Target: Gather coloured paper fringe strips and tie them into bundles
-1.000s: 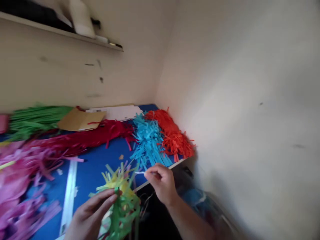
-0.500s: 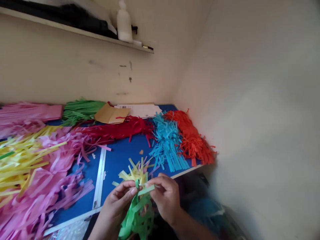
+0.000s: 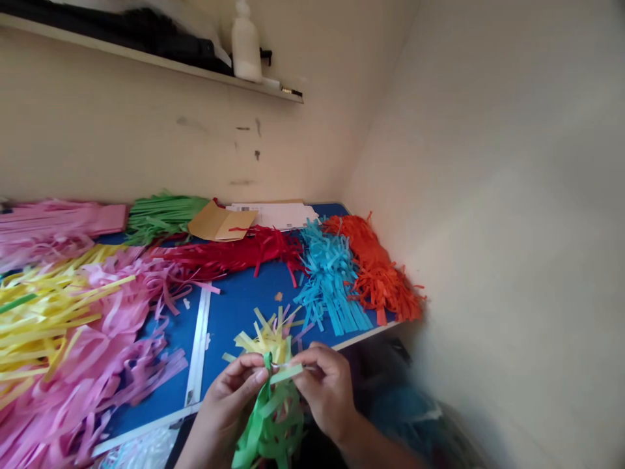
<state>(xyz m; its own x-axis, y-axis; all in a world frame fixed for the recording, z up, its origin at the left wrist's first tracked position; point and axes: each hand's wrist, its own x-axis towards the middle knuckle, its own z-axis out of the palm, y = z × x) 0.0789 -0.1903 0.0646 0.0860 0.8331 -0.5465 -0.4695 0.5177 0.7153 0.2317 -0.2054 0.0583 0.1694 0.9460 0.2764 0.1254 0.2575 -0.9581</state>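
Observation:
Between finger and thumb, my left hand (image 3: 233, 392) pinches the looped top of a green tissue paper tassel (image 3: 273, 423), whose strips hang down below both hands. My right hand (image 3: 331, 389) is closed close beside it. Its fingertips pinch a thin whitish strand (image 3: 280, 366) that runs to the green loop; whether this is string or twisted paper I cannot tell. A pale green strip end sticks out by the right thumb. Just behind the fingers, a pale yellow paper fringe (image 3: 267, 340) lies on the blue table (image 3: 239, 299), with some lilac strips.
Pink (image 3: 112, 326), yellow (image 3: 49, 306), green (image 3: 166, 215), red (image 3: 229, 253), blue (image 3: 329, 280) and orange (image 3: 378, 273) fringed paper covers much of the table. A brown envelope (image 3: 222, 221) lies at the back. A white bottle (image 3: 246, 49) stands on the shelf (image 3: 146, 60) above.
The view has shifted slightly, so the table and shelf sit a little farther right. Both hands keep their pinch at the top of the green tassel, with hardly any movement.

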